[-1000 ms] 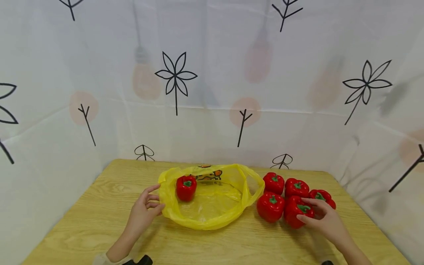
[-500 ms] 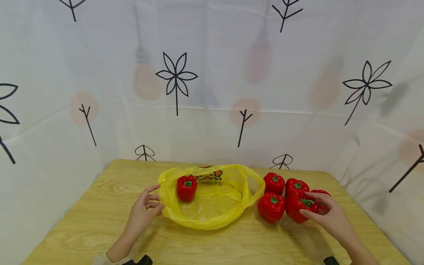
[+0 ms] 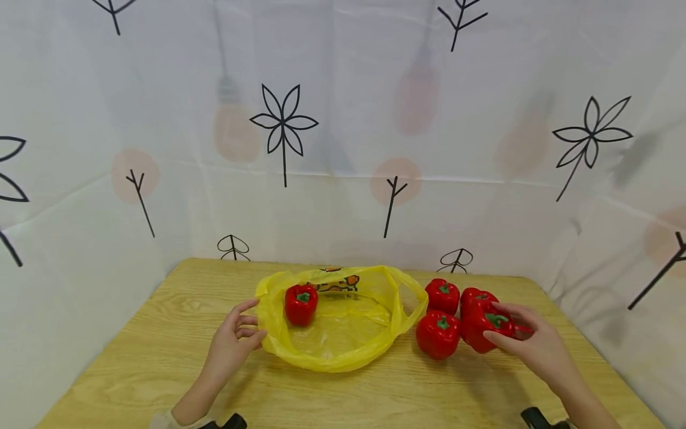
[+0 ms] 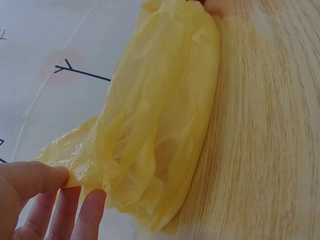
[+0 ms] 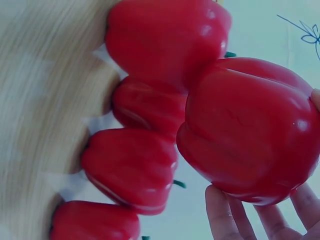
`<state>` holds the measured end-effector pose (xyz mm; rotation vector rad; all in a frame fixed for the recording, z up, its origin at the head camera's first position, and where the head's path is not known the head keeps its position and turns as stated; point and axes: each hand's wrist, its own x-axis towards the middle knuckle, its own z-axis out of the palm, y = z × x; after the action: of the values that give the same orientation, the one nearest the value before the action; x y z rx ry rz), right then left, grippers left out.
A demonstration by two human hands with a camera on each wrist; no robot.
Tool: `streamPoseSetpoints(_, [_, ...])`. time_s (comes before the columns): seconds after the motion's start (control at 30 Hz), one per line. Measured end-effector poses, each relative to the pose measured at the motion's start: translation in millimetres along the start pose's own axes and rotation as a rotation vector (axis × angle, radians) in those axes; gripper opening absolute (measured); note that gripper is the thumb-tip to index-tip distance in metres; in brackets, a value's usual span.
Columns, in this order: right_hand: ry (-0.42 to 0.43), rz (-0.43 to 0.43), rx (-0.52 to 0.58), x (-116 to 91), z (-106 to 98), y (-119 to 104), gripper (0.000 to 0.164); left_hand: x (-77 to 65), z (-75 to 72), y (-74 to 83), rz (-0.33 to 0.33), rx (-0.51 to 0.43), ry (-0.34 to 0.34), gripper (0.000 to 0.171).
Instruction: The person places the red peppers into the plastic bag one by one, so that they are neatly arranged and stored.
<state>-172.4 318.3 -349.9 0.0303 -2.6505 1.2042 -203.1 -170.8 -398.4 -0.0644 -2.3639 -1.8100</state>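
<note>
My left hand [image 3: 233, 336] pinches the left rim of a yellow plastic bag [image 3: 343, 361] whose mouth gapes toward me. Thumb and fingers nip a fold of the film in the left wrist view. One red bell pepper [image 3: 301, 305] with a green stem stands inside the bag at the left. On the right, my right hand [image 3: 536, 342] grips another red bell pepper [image 5: 250, 130] between thumb and fingers. In the right wrist view this pepper is raised off the table, beside the others. It partly hides the peppers behind it in the head view.
Close to the bag's right handle stand a front pepper [image 3: 438, 335] and a back pepper [image 3: 442, 296]. Two more, one of them a partly covered pepper [image 3: 479, 295], sit behind the held one. The wooden table [image 3: 375, 396] meets a patterned white curtain [image 3: 332, 220] at the back.
My right hand has lifted the gripped pepper from the table and shifted it slightly right and up in the head view. The left hand and bag stay where they were.
</note>
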Motion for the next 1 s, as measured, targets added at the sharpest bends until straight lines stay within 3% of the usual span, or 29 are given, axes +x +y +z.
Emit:
streamPoseSetpoints(0.3, [0.040,-0.059,0.043,2.6,2.0,-10.8,0.056,-0.5,1.4,1.0,0.004,0.006,0.009,0.060])
streamPoseSetpoints(0.57, [0.073,-0.094,-0.002,4.9,7.3,-17.9,0.055,-0.8,0.7,-0.6,-0.004,-0.007,-0.006,0.061])
streamPoseSetpoints(1.0, [0.030,-0.119,0.070,11.9,18.2,-31.4,0.057,-0.4,1.8,-1.8,-0.013,-0.004,-0.004,0.061])
